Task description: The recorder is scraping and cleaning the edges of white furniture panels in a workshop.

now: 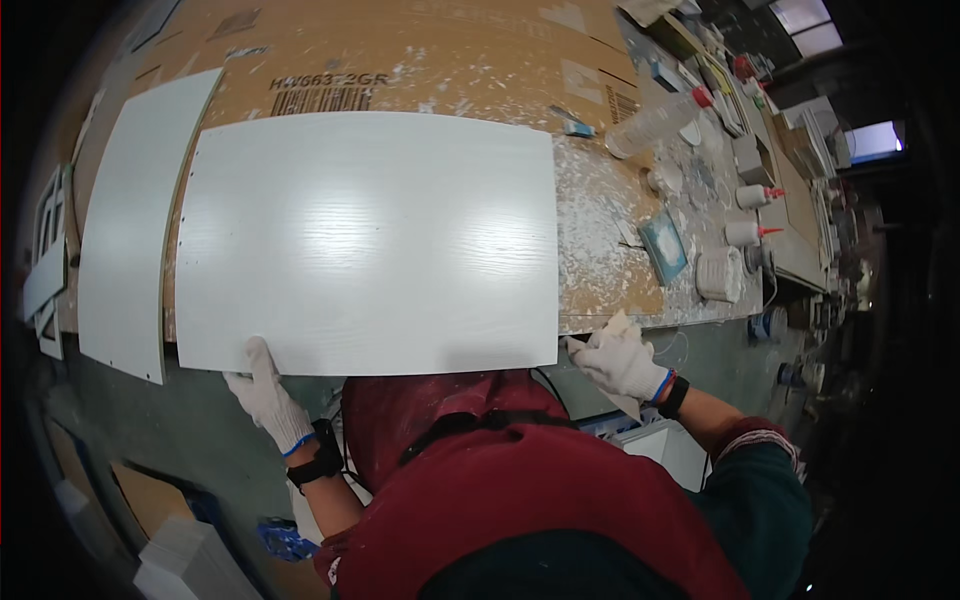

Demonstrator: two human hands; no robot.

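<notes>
A large white panel [370, 230] with a faint wood grain lies flat in front of me, its near edge at the table's front. At the near left corner, my left hand [265, 395], in a white knitted glove, has its thumb on top of the panel and its fingers partly hidden at the edge. My right hand [615, 365], gloved too, is closed round a crumpled pale cloth [628, 405] just right of the panel's near right corner. Parts of the cloth stick out above and below the fingers.
A narrower white panel [140, 220] lies at left. Cardboard [450, 60] covers the paint-spattered table. At right are a clear bottle [655, 120] with a red cap, a blue-edged pad [662, 247], a white tub [720, 275] and red-tipped glue bottles [745, 233]. White boards [190, 560] stand at lower left.
</notes>
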